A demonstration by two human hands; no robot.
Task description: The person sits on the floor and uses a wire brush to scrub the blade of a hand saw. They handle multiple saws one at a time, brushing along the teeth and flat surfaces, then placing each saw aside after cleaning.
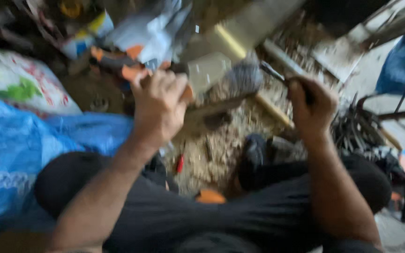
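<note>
The picture is blurred by motion. My left hand (158, 105) is closed around the orange and black body of a power tool (123, 68) that reaches toward a grey metal part (242, 77) in front of me. My right hand (311, 107) is closed around a thin dark tool (273, 72) whose tip points at that same grey part. Both forearms stretch out over my knees in dark trousers (221, 211). Beneath the hands the ground is littered with pale chips and debris (221, 150).
A blue plastic sheet (19, 150) and a white printed sack (19, 79) lie at the left. A small red-handled tool (180, 164) lies on the ground. A bundle of dark rods (352, 129) and a metal frame (404, 112) stand at the right.
</note>
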